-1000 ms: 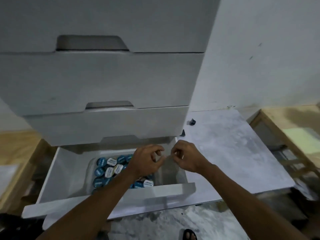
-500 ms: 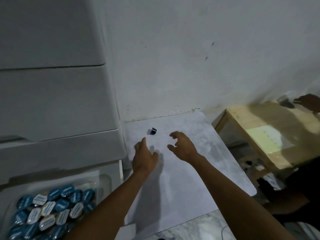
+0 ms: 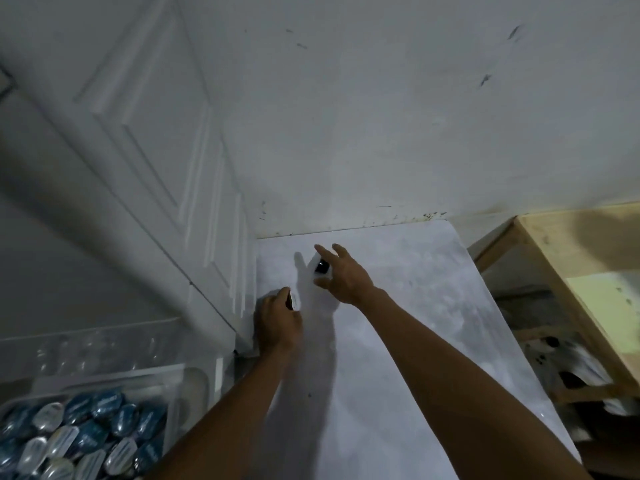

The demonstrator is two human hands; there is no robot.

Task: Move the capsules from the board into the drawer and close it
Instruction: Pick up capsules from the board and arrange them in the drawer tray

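Observation:
On the pale marbled board (image 3: 408, 341), my right hand (image 3: 346, 277) hovers over a small dark capsule (image 3: 322, 267). Its forefinger and thumb are spread on either side of the capsule without clearly pinching it. My left hand (image 3: 277, 322) is beside the cabinet's corner, its fingers curled round a second capsule (image 3: 292, 300) of which only a pale rim shows. At the bottom left the open drawer (image 3: 218, 372) holds a clear tray (image 3: 194, 379) with several blue and silver capsules (image 3: 86, 438).
The white drawer cabinet (image 3: 145, 202) rises at the left, touching the board's left edge. A white wall (image 3: 381, 116) closes off the back. A light wooden table (image 3: 581, 258) stands to the right of the board, with dark clutter under it.
My view swung right, off the drawer and onto the board. Both hands left the drawer and reached forward; the left has closed on one capsule and the right has arrived at the other.

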